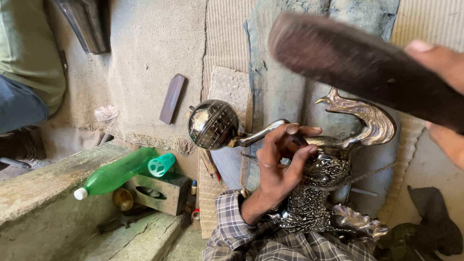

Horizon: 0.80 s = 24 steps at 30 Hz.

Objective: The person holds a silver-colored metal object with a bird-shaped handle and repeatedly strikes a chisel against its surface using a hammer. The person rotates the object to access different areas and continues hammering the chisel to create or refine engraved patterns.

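Observation:
An ornate silver metal vessel [333,179] lies across my lap, with a curved spout [367,116] and an engraved ball-shaped knob [212,124] on a bent neck. My left hand [280,164] rests on its body and pinches a thin dark tool [298,140] against the metal. My right hand [442,92] is raised at the upper right, gripping a dark wooden mallet [353,63] that is blurred above the vessel. My plaid sleeve [232,232] shows at the bottom.
A green plastic bottle [116,175] lies on a hollow block [157,192] at the left. A dark flat bar [172,98] rests on the coarse mat [154,53]. Another person's leg [24,72] is at the far left. Dark cloth [432,227] lies bottom right.

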Available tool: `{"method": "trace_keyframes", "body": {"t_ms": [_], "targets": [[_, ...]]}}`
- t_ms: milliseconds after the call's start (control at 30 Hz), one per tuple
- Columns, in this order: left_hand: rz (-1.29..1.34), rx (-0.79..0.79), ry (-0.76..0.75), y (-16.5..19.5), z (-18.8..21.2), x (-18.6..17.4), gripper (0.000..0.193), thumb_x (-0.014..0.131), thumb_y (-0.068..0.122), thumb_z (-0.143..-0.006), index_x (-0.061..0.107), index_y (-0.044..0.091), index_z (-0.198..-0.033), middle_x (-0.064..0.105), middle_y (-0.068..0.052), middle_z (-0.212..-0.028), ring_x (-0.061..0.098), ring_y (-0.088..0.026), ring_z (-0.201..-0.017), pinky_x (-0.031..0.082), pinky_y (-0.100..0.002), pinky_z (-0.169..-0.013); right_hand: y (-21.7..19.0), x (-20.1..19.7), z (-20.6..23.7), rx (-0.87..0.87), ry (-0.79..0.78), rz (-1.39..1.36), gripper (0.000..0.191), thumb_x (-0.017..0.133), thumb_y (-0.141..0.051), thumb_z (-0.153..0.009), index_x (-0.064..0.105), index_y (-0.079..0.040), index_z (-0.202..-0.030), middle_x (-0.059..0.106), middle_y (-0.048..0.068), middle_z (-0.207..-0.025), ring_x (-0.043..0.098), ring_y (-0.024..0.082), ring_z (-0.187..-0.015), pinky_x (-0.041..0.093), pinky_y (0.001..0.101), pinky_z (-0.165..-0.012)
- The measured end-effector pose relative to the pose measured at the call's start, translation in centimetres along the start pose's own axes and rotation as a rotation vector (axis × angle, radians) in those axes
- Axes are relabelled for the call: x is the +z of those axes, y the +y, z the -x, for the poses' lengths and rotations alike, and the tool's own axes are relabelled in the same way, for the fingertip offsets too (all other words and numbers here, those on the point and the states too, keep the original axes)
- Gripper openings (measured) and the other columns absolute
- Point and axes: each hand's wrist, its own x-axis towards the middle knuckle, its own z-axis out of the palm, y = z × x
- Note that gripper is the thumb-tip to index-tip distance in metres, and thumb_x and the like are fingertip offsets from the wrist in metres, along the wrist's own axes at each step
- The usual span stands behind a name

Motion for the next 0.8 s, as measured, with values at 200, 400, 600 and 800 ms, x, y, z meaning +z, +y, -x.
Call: {"method": "trace_keyframes", "body": {"t_ms": [200, 400, 600, 800], "targets": [[0.293, -0.047, 0.053, -1.2, -0.1, -0.5, 0.038, 0.067, -0.004, -0.103, 0.046, 0.002, -0.134, 0.073, -0.019, -0.12, 0.074, -0.014, -0.082, 0.064, -0.027, -0.062, -0.9, 1.7, 0.8, 0.195, -0.271, 0.271, 0.086, 0.054, -0.006, -0.09, 0.017, -0.036, -0.162, 0.055, -0.011, -0.087, 0.057, 0.003, -0.068, 0.054, 0.0151, -0.064], [0.053, -0.063, 0.097, 0.5, 0.5, -3.8, 0.048, 0.069, -0.006, -0.102, 0.043, 0.004, -0.141, 0.071, -0.018, -0.126, 0.071, -0.012, -0.089, 0.063, -0.029, -0.085, 2.1, 13.7, 7.4, 0.164, 0.405, -0.635, 0.078, 0.067, 0.009, -0.067, 0.045, 0.001, -0.141, 0.062, 0.011, -0.094, 0.062, 0.02, -0.081, 0.052, 0.0371, -0.079], [0.071, -0.025, -0.086, 1.6, 0.4, -4.2, 0.047, 0.068, -0.007, -0.103, 0.046, 0.006, -0.143, 0.069, -0.017, -0.126, 0.073, -0.018, -0.109, 0.066, -0.032, -0.094, 1.7, 24.1, 14.5, 0.368, 0.099, -1.392, 0.042, 0.076, 0.012, -0.086, 0.049, 0.002, -0.116, 0.06, 0.02, -0.079, 0.065, 0.031, -0.071, 0.059, 0.0457, -0.063], [0.06, -0.033, -0.077, 2.0, 1.5, -3.2, 0.047, 0.069, -0.007, -0.102, 0.045, 0.006, -0.141, 0.07, -0.016, -0.124, 0.071, -0.015, -0.102, 0.065, -0.029, -0.09, -6.1, 26.6, 17.2, 0.743, 0.356, -1.436, 0.024, 0.063, -0.001, -0.091, 0.053, 0.0, -0.113, 0.064, 0.017, -0.088, 0.069, 0.025, -0.079, 0.058, 0.0396, -0.07]]}}
